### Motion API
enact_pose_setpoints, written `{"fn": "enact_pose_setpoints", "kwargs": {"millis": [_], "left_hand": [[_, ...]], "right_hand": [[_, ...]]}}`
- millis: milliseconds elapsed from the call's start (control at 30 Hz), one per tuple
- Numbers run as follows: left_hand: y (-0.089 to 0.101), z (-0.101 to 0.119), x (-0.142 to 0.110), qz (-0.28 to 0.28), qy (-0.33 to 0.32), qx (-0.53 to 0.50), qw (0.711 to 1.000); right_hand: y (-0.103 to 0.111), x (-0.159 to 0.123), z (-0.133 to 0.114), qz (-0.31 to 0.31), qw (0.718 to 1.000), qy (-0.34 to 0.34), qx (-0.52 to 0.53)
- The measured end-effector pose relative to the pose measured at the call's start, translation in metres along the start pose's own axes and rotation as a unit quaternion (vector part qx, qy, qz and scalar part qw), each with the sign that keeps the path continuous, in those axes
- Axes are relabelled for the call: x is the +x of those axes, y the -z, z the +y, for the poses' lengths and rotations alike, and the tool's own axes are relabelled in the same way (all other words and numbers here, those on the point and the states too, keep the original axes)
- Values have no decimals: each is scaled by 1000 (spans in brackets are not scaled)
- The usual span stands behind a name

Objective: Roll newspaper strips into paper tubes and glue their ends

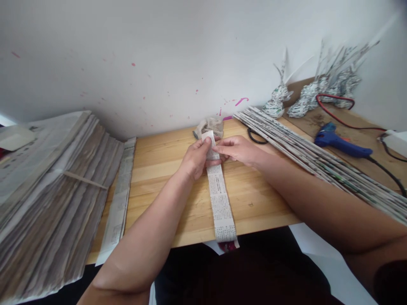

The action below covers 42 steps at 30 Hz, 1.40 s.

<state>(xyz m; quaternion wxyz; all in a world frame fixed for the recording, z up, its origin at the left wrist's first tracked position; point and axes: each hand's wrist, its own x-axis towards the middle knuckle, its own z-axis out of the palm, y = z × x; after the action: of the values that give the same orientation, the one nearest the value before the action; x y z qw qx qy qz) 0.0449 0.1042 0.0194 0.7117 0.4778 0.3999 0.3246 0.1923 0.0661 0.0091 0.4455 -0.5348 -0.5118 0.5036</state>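
Note:
A long newspaper strip runs across the wooden table from its front edge toward the wall. Its near end hangs over the edge, and its far end is raised between my hands. My left hand grips that far end, with the thumb lying on top of the paper. From the other side, my right hand closes on the same end with thumb and fingers pinched at the strip's right edge. Some fingertips are hidden behind the paper. Just beyond the hands lies a crumpled beige cloth.
A tall newspaper stack and flat cut strips stand on the left. Rolled paper sticks lie along the right. Beyond them are a blue glue gun with cables and woven paper figures. The table meets the wall.

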Motion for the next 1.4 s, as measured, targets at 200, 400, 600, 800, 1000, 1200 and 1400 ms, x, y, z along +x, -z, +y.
{"fn": "enact_pose_setpoints", "kwargs": {"millis": [200, 400, 600, 800, 1000, 1200, 1400], "left_hand": [[3, 0, 1, 4, 4, -15, 1000], [3, 3, 0, 8, 12, -25, 1000], [5, 1, 2, -4, 4, -38, 999], [6, 1, 3, -7, 6, -45, 999], [4, 3, 1, 1, 3, -68, 998], [4, 2, 3, 16, 15, -97, 995], [6, 2, 6, 34, 34, -96, 994]], "right_hand": [[2, 4, 7, 23, 997, 16, -65], [2, 3, 6, -3, 997, 31, -76], [3, 5, 10, 7, 998, 32, -59], [6, 4, 8, -21, 995, 44, -87], [5, 7, 12, -3, 989, 73, -125], [5, 5, 9, 18, 990, 36, -137], [14, 7, 9, 0, 998, -2, -69]]}}
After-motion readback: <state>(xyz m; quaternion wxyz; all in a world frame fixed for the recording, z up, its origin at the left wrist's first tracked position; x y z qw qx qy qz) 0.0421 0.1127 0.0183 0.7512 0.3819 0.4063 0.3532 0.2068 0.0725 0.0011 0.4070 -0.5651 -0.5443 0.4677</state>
